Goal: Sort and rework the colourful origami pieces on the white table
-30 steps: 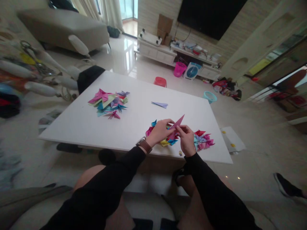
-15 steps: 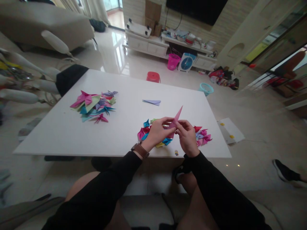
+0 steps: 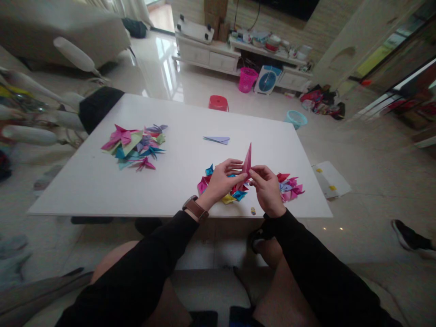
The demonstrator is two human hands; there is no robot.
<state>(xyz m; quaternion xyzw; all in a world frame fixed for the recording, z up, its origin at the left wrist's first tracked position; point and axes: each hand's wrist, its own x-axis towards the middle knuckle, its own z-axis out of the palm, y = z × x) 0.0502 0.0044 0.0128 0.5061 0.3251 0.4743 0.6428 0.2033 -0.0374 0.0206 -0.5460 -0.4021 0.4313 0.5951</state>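
Between my two hands a piece of folded pink paper [image 3: 247,159] stands nearly upright, its narrow point up. My left hand [image 3: 223,179] pinches its lower left side, the other fingers stretched behind it. My right hand [image 3: 267,188] grips the lower right edge between thumb and fingers. Beneath and behind my left hand lies a pile of small folded paper pieces [image 3: 229,198] in blue, red, yellow and pink, partly hidden. To the right of my right hand is a second cluster of folded paper pieces [image 3: 291,188], mostly pink, red and lilac.
A folded lilac paper strip [image 3: 218,140] lies farther back on the white table [image 3: 163,190]. At the left is a heap of paper cranes [image 3: 132,147]. A small sticker [image 3: 253,210] sits near the front edge. Beyond the table stand a red stool [image 3: 218,103] and a blue basin [image 3: 296,119].
The pink paper has turned from leaning right to nearly upright. Both hands stay on it, and the left fingers have spread a little. The camera view has shifted slightly.
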